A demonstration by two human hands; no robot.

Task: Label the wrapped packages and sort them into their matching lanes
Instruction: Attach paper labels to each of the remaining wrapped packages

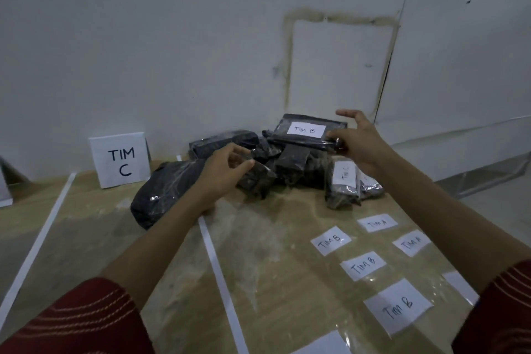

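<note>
**Labelled TIM B package at the pile top, lift not yet secured**

The counter (258, 253) carries white tape lines (218, 276) marking lanes, with a TIM C sign (119, 162) at the back. The pile of black wrapped packages (290, 164) sits against the wall. The TIM B package (283, 135) lies on top of it, label up.

Recommendation: span the package across its width and lift it straight up, since the glossy wrap is likely to be slippery and a drag could topple the pile. It must pass the TIM C lane; no B marker is in view.

The right grip (359, 144) is spread wide, thumb at the package's near edge, fingers raised clear. The left grip (221, 172) is half curled at a small package (258, 178); a hold cannot be confirmed. Loose labels (363, 265) lie near the right forearm.
</note>
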